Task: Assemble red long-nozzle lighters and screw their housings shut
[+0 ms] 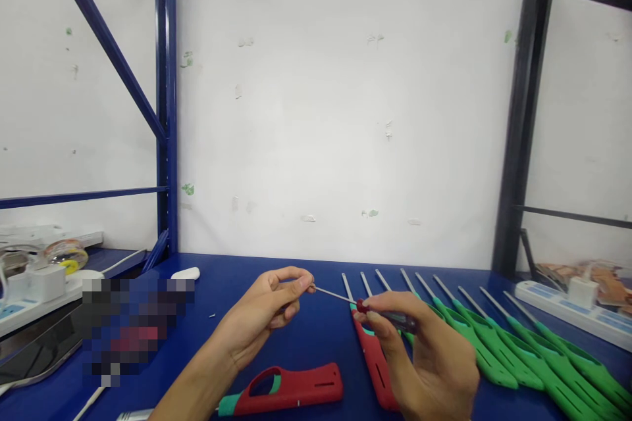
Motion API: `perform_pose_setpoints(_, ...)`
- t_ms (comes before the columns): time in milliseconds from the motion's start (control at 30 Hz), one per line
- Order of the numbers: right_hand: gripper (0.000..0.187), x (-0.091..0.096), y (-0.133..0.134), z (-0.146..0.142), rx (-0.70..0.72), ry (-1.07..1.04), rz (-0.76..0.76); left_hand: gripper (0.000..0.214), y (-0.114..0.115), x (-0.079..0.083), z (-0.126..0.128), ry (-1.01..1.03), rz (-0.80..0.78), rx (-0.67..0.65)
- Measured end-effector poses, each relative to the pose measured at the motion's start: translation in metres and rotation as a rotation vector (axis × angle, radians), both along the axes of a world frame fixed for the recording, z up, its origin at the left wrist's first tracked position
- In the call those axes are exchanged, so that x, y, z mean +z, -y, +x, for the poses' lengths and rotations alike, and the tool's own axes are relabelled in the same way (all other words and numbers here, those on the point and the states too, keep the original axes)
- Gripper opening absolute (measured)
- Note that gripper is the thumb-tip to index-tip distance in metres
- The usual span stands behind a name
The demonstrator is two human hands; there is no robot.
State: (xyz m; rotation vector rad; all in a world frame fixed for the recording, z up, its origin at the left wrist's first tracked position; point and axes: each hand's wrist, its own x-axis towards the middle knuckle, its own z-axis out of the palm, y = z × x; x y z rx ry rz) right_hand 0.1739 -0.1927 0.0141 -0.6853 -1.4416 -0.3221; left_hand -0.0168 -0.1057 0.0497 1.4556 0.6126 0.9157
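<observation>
My right hand (427,352) is closed around the dark, red-collared handle of a screwdriver (336,294), whose thin metal shaft points left. At the shaft's tip, my left hand (264,309) is closed in a pinch, thumb against index finger. Whatever tiny piece sits between those fingertips is too small to name. Below the hands a red long-reach lighter (316,385) with a teal collar lies on its side. Another red lighter (369,348) lies partly behind my right hand, its metal tube pointing away from me.
Several green long-reach lighters (530,355) lie in a row on the blue table (217,276) at right. Power strips (548,296) stand at both sides. A small white object (185,273) and a tiny metal bit (212,316) lie at left. Blue rack posts (165,79) rise behind.
</observation>
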Motion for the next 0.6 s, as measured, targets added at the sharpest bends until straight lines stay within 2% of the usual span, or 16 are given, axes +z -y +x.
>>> perform_pose_setpoints(100, 0.019, 0.001, -0.001, 0.003, 0.003, 0.055, 0.032, 0.042, -0.001, 0.000, 0.001, 0.033, -0.008, 0.003)
perform_pose_setpoints(333, 0.028, 0.012, 0.000, 0.002, -0.017, 0.192, 0.230, 0.041, -0.005, -0.004, 0.004, 0.120, -0.035, -0.022)
perform_pose_setpoints(600, 0.025, 0.013, -0.002, -0.002, -0.035, 0.315, 0.270, 0.046, -0.003, -0.006, 0.006, 0.201, -0.077, 0.029)
